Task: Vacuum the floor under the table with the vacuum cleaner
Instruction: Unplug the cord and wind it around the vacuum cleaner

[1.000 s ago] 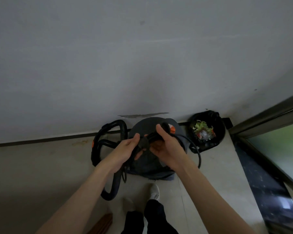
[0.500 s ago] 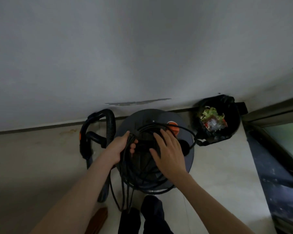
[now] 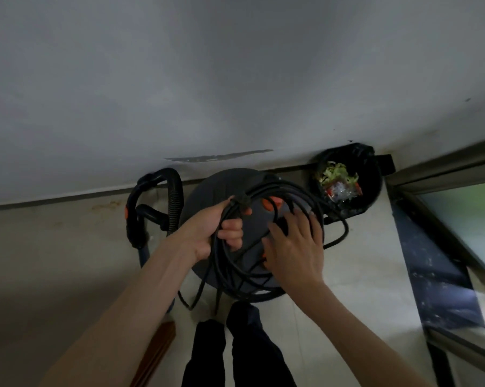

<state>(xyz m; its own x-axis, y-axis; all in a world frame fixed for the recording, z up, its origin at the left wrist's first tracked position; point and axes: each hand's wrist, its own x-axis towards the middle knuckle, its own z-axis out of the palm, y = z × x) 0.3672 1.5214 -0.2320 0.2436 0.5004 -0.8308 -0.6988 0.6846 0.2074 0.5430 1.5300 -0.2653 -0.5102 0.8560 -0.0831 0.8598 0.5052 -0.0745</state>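
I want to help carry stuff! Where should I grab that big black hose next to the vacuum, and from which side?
Take the hose at the top of its arch, near the wall. It loops up there, standing clear of the floor, so fingers can probably wrap right around it. Come from above on the left, away from the vacuum cleaner, where the left hand grips the cord bundle and the right hand rests on the coils.

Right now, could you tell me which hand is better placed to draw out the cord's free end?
Probably the right hand: its fingers lie spread over the loose loops on the vacuum cleaner, holding nothing. The left hand already grips the bundled power cord, steadying it.
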